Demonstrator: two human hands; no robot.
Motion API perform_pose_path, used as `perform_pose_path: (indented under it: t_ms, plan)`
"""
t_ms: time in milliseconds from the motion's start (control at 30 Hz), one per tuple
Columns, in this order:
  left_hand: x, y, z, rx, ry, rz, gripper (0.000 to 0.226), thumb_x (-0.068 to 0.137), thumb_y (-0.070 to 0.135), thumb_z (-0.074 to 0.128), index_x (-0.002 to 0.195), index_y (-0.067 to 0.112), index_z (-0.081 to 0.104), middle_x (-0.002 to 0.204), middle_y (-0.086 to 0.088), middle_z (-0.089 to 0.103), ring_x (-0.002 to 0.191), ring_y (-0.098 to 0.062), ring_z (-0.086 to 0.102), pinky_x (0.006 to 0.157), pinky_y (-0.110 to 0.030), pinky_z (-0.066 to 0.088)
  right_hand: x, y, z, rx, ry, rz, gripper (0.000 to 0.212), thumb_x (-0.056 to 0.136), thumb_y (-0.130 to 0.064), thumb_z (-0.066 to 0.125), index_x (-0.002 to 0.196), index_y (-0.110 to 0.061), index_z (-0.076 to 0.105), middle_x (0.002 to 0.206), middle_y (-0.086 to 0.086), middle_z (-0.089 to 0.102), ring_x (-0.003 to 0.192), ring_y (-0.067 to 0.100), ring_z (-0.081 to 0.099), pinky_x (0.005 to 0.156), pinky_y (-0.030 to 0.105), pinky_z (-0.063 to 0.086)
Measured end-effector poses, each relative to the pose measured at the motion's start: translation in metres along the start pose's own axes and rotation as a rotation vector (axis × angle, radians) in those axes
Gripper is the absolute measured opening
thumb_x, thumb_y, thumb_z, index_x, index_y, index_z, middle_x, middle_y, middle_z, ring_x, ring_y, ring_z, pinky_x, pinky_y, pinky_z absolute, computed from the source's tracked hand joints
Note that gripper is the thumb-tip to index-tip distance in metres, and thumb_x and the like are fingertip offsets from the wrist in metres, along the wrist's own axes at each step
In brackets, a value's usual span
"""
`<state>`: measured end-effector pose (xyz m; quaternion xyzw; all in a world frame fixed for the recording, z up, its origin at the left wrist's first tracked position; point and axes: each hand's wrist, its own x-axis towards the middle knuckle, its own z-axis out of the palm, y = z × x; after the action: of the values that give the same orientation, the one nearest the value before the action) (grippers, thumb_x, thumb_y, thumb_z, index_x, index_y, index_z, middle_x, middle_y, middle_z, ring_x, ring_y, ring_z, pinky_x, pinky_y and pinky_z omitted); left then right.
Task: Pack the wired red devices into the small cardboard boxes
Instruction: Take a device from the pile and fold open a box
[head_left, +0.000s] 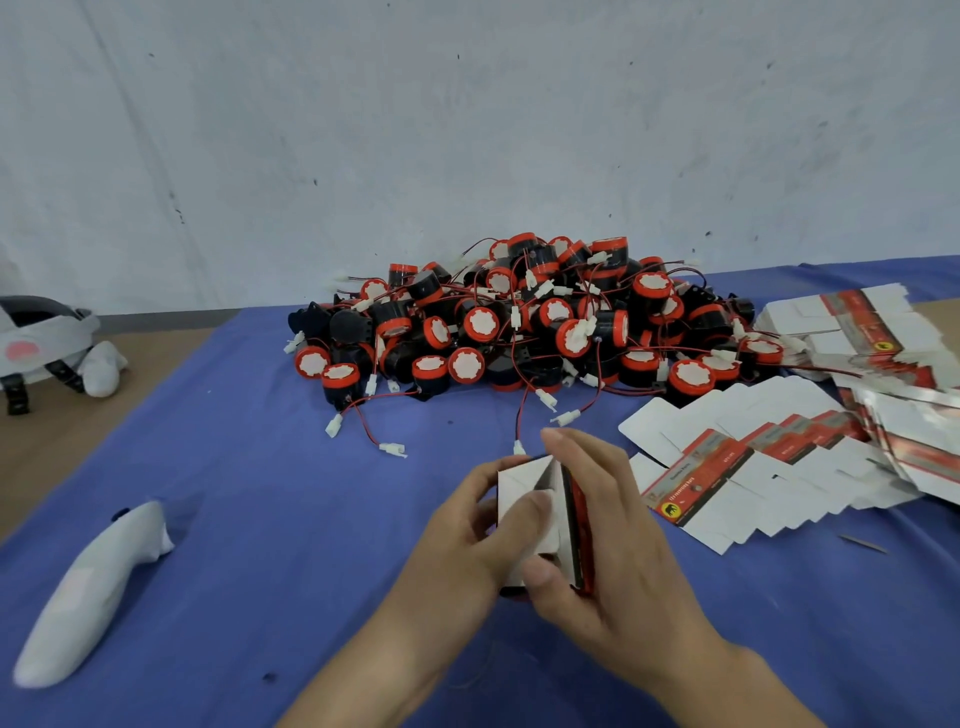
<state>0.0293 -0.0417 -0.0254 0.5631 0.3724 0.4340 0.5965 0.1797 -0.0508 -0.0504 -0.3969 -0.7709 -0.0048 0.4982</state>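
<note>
1. Grip state: left hand (467, 525) and right hand (608, 545) both hold one small cardboard box (530, 499) at 6 o'clock, just above the blue cloth (260, 467). Left thumb presses a white flap; right fingers wrap the red printed side. Whether a device is already inside, cannot tell.
2. Supply: pile of wired red devices (519, 322) at 12 o'clock; flat box blanks (753, 467) fanned at 3 o'clock.
3. Risk, flap crush: thumbs bear on thin card. Too much pressure while folding would likely crease the flap, so it would not tuck.
4. Risk, wire snag: a white connector (519, 447) on a red-black lead lies just beyond the box's far edge, its lead running back to the pile. If it catches in a flap, lifting the box could drag devices off the heap.
5. Risk, tangle: leads in the pile cross each other. Pulling one device may bring several.
6. Risk, blanks: the fan at 3 o'clock sits near the right wrist. A sideways sweep could scatter it.
7. White controller (93, 587) at 8 o'clock, well apart; no concern.
</note>
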Motion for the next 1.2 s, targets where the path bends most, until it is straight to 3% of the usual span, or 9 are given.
perform_pose_path:
  t_ms: [167, 333, 533, 700, 833, 967, 1100, 1167, 1200]
  plan:
    - [0.001, 0.0, 0.003, 0.033, -0.009, 0.03, 0.026, 0.099, 0.023, 0.057, 0.125, 0.027, 0.06, 0.11, -0.003, 0.074, 0.101, -0.025, 0.072, 0.084, -0.039, 0.061, 0.0, 0.0, -0.001, -0.044, -0.009, -0.03, 0.063, 0.1, -0.063, 0.036, 0.15, -0.027, 0.026, 0.149, -0.007, 0.033, 0.132, 0.02, 0.047, 0.097, 0.048, 0.052]
    - [0.002, 0.0, 0.003, 0.066, -0.039, 0.077, 0.03, 0.099, 0.026, 0.057, 0.129, 0.026, 0.058, 0.114, -0.003, 0.072, 0.103, -0.022, 0.071, 0.077, -0.028, 0.059, -0.002, 0.002, -0.002, -0.101, -0.022, -0.041, 0.061, 0.101, -0.061, 0.033, 0.151, -0.026, 0.029, 0.149, -0.004, 0.034, 0.134, 0.018, 0.045, 0.101, 0.044, 0.051]
    - [0.001, -0.004, 0.002, 0.13, -0.069, 0.086, 0.036, 0.098, 0.037, 0.056, 0.134, 0.042, 0.053, 0.12, 0.009, 0.069, 0.111, -0.01, 0.067, 0.085, -0.024, 0.057, -0.001, 0.0, -0.001, -0.189, -0.006, -0.103, 0.058, 0.103, -0.058, 0.03, 0.147, -0.021, 0.034, 0.146, 0.001, 0.038, 0.131, 0.019, 0.045, 0.103, 0.04, 0.046]
    - [0.001, -0.009, 0.005, 0.171, 0.045, 0.095, 0.042, 0.097, 0.038, 0.058, 0.137, 0.046, 0.049, 0.127, 0.012, 0.065, 0.115, -0.002, 0.063, 0.096, -0.019, 0.051, 0.001, 0.001, 0.001, -0.24, 0.006, -0.173, 0.05, 0.104, -0.053, 0.033, 0.14, -0.019, 0.041, 0.144, 0.001, 0.039, 0.129, 0.022, 0.047, 0.102, 0.04, 0.044]
    - [0.0, 0.002, 0.002, 0.006, -0.076, 0.0, 0.037, 0.102, 0.035, 0.051, 0.138, 0.041, 0.052, 0.132, 0.009, 0.065, 0.123, -0.011, 0.061, 0.103, -0.035, 0.051, 0.0, 0.004, -0.001, -0.164, 0.017, -0.086, 0.055, 0.104, -0.055, 0.03, 0.146, -0.021, 0.036, 0.149, 0.0, 0.034, 0.134, 0.018, 0.042, 0.107, 0.035, 0.041]
    - [0.004, 0.013, -0.008, -0.187, -0.052, -0.071, 0.038, 0.104, 0.028, 0.043, 0.134, 0.015, 0.061, 0.133, -0.01, 0.064, 0.127, -0.032, 0.057, 0.113, -0.055, 0.037, 0.001, 0.01, -0.005, -0.095, -0.066, 0.051, 0.063, 0.102, -0.063, 0.025, 0.156, -0.032, 0.018, 0.161, -0.005, 0.022, 0.146, 0.007, 0.026, 0.109, 0.036, 0.038]
    - [0.007, 0.018, -0.024, -0.223, 0.01, -0.049, 0.037, 0.092, 0.02, 0.055, 0.122, 0.002, 0.067, 0.119, -0.021, 0.069, 0.105, -0.03, 0.066, 0.092, -0.039, 0.055, 0.004, 0.02, -0.014, -0.142, -0.2, 0.094, 0.067, 0.099, -0.062, 0.033, 0.157, -0.046, 0.001, 0.164, -0.019, 0.012, 0.149, 0.001, 0.02, 0.115, 0.026, 0.028]
    - [0.006, 0.016, -0.024, -0.034, 0.038, 0.009, 0.027, 0.096, 0.019, 0.055, 0.115, 0.005, 0.068, 0.107, -0.016, 0.073, 0.092, -0.024, 0.066, 0.083, -0.035, 0.056, 0.004, 0.023, -0.014, -0.17, -0.275, 0.105, 0.074, 0.097, -0.054, 0.04, 0.154, -0.052, -0.007, 0.158, -0.028, 0.014, 0.144, -0.004, 0.023, 0.113, 0.012, 0.021]
    - [0.004, 0.015, -0.022, 0.115, 0.059, 0.056, 0.019, 0.1, 0.019, 0.053, 0.11, 0.011, 0.068, 0.098, -0.006, 0.075, 0.086, -0.015, 0.065, 0.08, -0.029, 0.054, 0.004, 0.024, -0.013, -0.171, -0.313, 0.117, 0.076, 0.097, -0.048, 0.044, 0.152, -0.055, -0.009, 0.154, -0.031, 0.017, 0.139, -0.005, 0.028, 0.11, 0.006, 0.019]
